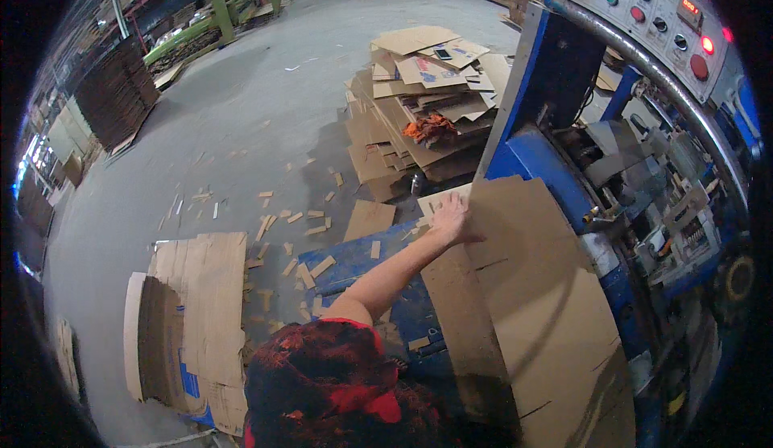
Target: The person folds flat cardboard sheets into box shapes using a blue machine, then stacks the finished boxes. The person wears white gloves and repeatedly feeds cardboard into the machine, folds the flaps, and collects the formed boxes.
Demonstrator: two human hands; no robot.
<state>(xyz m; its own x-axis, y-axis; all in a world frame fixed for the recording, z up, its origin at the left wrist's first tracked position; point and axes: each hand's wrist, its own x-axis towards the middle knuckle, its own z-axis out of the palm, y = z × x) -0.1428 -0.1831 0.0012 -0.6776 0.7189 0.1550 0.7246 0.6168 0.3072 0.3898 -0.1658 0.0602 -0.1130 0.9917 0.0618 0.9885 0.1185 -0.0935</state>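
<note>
The left hand (pixel 452 221) was spread, fingers apart, over the far left edge of a large brown cardboard sheet (pixel 555 303), which lay just beside the blue machine (pixel 541 165) and ran toward the lower edge of the view. The right hand's state could not be told. Beyond the sheet stood 1 uneven cardboard pile (pixel 386 118), bearing 1 orange rag (pixel 431 129) and 1 phone (pixel 442 54). Small scraps (pixel 323 267) lay to the left.

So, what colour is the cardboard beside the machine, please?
The cardboard is brown, in the head view.
</note>
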